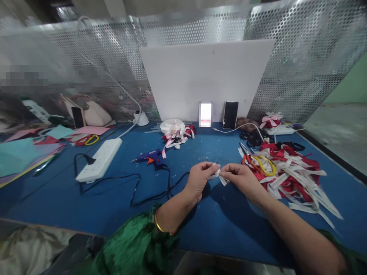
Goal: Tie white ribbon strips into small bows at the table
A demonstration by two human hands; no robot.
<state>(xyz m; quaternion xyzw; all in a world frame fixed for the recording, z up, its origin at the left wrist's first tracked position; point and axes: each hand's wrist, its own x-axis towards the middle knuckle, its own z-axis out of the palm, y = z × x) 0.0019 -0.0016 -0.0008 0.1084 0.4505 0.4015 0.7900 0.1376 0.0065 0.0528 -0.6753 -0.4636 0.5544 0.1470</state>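
Note:
Just above the blue table, my left hand (200, 176) and my right hand (239, 176) meet fingertip to fingertip. Between them is a short white ribbon (223, 180), pinched by both; its middle is partly covered by my fingers. To the right lies a heap of red and white ribbon strips (295, 175), with scissors (265, 166) with yellow and orange handles on it. Left of my hands rests a blue glue gun (153, 157), its black cord running under my left arm. Behind it, more ribbon pieces (176, 133) lie beside a white round plate (168, 123).
A white power strip (100, 158) sits left, its black cord looping across the table. Two phones, one lit (205, 114) and one dark (230, 115), lean against a white board (206, 76). Coloured sheets (20, 152) lie far left. A ribbon flower (271, 119) stands at the back right.

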